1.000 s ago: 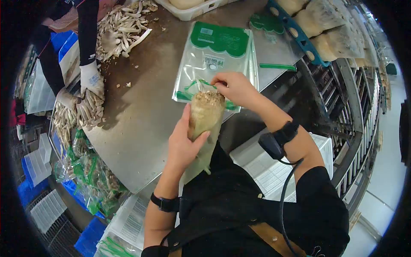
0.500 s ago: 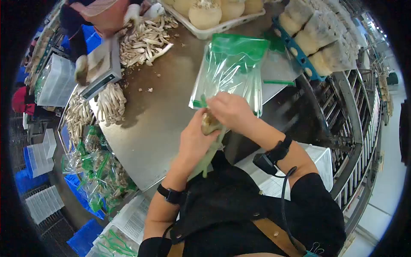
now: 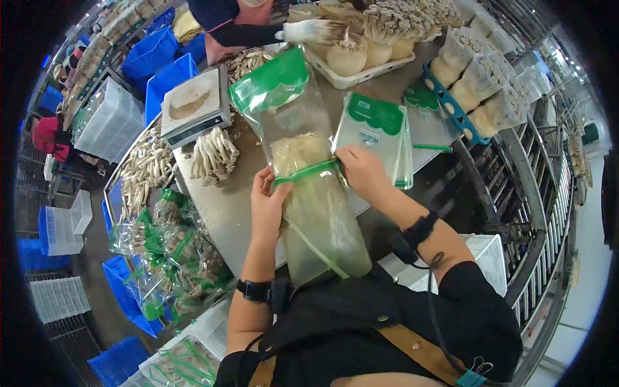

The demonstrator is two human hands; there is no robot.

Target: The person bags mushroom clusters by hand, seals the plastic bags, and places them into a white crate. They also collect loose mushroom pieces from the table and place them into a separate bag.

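Moderately bright, cool light, seemingly from above. Glare streaks on clear plastic bag (image 3: 319, 206) and packed bags (image 3: 171, 248) at left. Soft shadow beside mushrooms (image 3: 215, 156) on surface (image 3: 222, 205). Floor (image 3: 585, 258) pale and bright at right, dim at left. Co-worker's gloved hand (image 3: 306, 31), far side, motion-blurred. Fisheye distortion: rack (image 3: 509, 190) at right bowed, corners black. Far left background soft.

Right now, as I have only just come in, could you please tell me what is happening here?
A person holds a clear plastic bag by its green strip, with the left hand and right hand at either end. A pale lump shows just beyond the strip. Other bags with green tops lie on the table beyond the right hand. Across the table, a co-worker's gloved hand, blurred, is near the white tray.
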